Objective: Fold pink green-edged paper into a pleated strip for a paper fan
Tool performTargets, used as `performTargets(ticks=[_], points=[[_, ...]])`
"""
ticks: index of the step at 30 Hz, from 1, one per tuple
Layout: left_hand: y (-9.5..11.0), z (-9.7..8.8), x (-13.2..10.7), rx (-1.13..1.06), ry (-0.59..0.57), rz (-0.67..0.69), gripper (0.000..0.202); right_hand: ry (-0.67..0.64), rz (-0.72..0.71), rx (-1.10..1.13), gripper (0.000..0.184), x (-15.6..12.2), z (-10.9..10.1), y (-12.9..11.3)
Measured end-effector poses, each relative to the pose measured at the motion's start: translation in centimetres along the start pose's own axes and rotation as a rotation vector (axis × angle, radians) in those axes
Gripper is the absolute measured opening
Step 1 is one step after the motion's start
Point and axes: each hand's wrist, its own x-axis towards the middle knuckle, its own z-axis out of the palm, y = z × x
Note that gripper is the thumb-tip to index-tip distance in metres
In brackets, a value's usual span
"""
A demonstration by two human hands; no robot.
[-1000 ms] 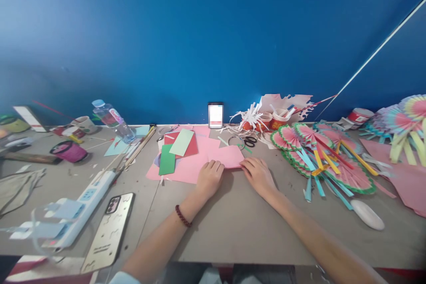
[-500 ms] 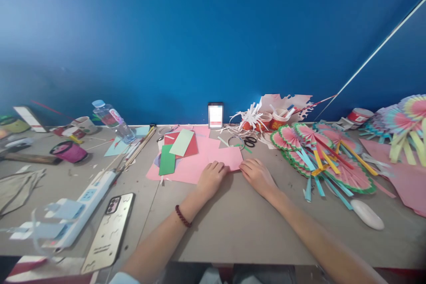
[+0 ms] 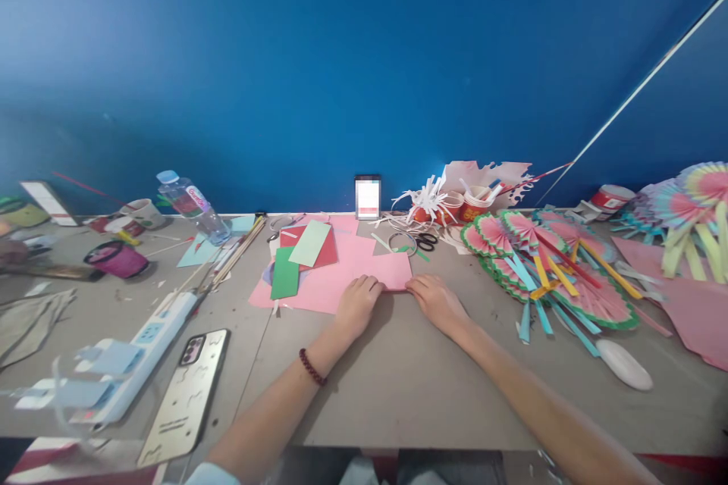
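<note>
Pink paper, head view: I see the folded pink paper sheet [image 3: 388, 270] lying flat on the grey tabletop [image 3: 409, 386], with its near edge under both sets of fingertips.
Left hand: the left hand [image 3: 357, 305] lies palm down with fingers loosely curled, pressing the sheet's near-left edge; it grips nothing.
Right hand: the right hand [image 3: 435, 301] lies flat, fingers together, on the near-right corner; it holds nothing.
Step in hand: I judge a crease is being pressed along the near edge.
Next move calls for: even pressure run outward along the fold, with the edges kept aligned.
Surroundings: green paper strip [image 3: 284, 273] lies left of the sheet; black-handled scissors [image 3: 425, 241] lie beyond it; pleated pink-and-green paper fans [image 3: 546, 265] lie well to the right.
</note>
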Motion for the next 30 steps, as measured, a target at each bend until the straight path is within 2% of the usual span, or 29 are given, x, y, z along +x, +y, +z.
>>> performTargets(ticks=[3,6,11,17,26,30], points=[[-0.5,0.1,0.1,-0.106,0.014,-0.038,0.032,-0.009,0.076,0.102,0.021,0.2,0.0,0.3],[-0.3,-0.3,0.3,-0.109,-0.023,0.036,0.038,-0.005,0.057,0.108,0.022,0.4,0.1,0.2],[0.9,-0.4,0.8,-0.014,-0.017,0.100,0.017,-0.014,-0.014,0.015,0.025,0.4,0.0,-0.1],[0.4,0.4,0.8,-0.114,-0.015,0.043,0.016,-0.014,-0.009,0.044,0.025,0.2,0.1,0.1],[-0.9,-0.1,0.7,-0.318,0.036,-0.075,0.021,0.026,0.191,0.340,0.019,0.6,0.5,0.8],[-1.2,-0.1,0.9,-0.335,0.034,-0.108,0.023,0.025,0.346,0.437,0.018,1.2,0.5,1.0]])
